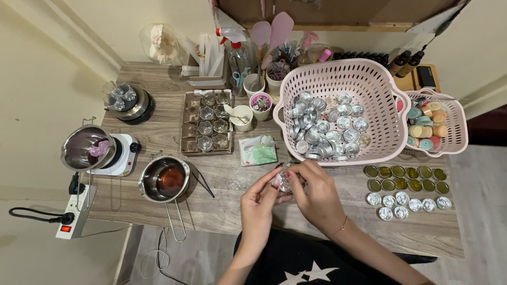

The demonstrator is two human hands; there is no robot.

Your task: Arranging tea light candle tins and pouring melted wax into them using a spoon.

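My left hand and my right hand meet over the front of the wooden table. Together they pinch a small silver metal cup between the fingertips. Just beyond them stands a large pink plastic basket holding several more silver cups. To the right of my right hand, rows of dark green filled cups and silver cups lie on the table.
A smaller pink basket with coloured round pieces sits at the right. A tray of glass holders, a steel pot with amber liquid, a pot on a white hotplate, a power strip and a tissue pack stand to the left.
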